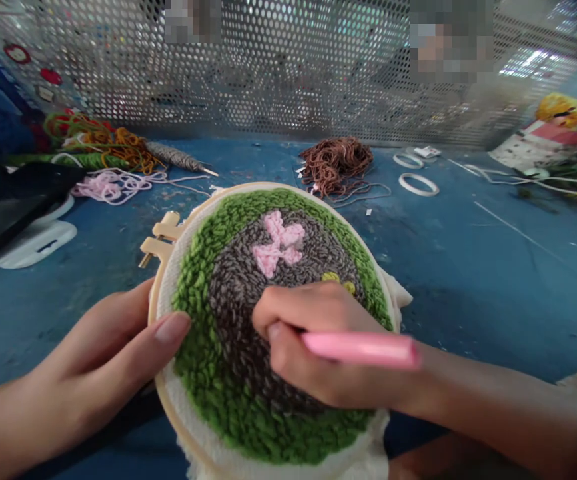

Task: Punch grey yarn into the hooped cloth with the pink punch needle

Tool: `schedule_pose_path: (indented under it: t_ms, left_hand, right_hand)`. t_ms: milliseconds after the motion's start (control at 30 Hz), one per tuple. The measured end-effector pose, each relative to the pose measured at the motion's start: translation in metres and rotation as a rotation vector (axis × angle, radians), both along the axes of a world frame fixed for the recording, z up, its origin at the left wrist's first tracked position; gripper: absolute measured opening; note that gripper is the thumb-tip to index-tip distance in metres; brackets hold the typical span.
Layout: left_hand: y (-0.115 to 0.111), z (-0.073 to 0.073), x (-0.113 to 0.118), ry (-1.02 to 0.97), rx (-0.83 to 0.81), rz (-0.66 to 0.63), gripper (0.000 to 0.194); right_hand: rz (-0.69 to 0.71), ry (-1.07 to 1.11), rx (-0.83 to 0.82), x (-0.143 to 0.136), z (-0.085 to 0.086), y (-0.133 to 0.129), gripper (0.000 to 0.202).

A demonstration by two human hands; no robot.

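A round embroidery hoop tilts toward me, with white cloth stretched in it. Green yarn stitching rings a grey-brown middle that carries a pink flower and small yellow stitches. My left hand grips the hoop's left edge, thumb on the front and fingers behind, below the brass-coloured screw clamp. Closed around a pink-handled punch needle, my right hand rests against the grey-brown stitching. The tool's tip is hidden by the fingers.
On the blue table lie brown yarn, pale pink yarn, orange yarn and white rings. A black object overlaps a white piece at left. Perforated metal mesh closes off the back.
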State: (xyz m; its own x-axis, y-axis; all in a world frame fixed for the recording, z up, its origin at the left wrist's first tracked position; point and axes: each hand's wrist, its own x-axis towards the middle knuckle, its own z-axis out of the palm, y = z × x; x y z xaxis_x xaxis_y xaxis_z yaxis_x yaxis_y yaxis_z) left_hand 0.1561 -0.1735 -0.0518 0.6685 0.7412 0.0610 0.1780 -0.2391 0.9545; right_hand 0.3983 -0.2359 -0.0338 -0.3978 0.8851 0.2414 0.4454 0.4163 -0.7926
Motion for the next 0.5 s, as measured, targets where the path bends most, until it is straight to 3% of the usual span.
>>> schedule_pose_path:
  t_ms: [100,200,500]
  left_hand:
    - [0.000,0.002,0.001,-0.007,0.054,-0.027,0.025]
    - [-0.004,0.006,0.005,0.024,0.029,0.056,0.028]
    - [-0.007,0.006,0.005,0.074,-0.075,0.085,0.036]
  right_hand:
    - [-0.111,0.317,-0.089,0.008,0.003,0.001,0.021]
    - [-0.257,0.532,-0.031,0.019,0.005,0.001,0.024]
    - [-0.275,0.420,-0.058,0.020,0.003,-0.001,0.024]
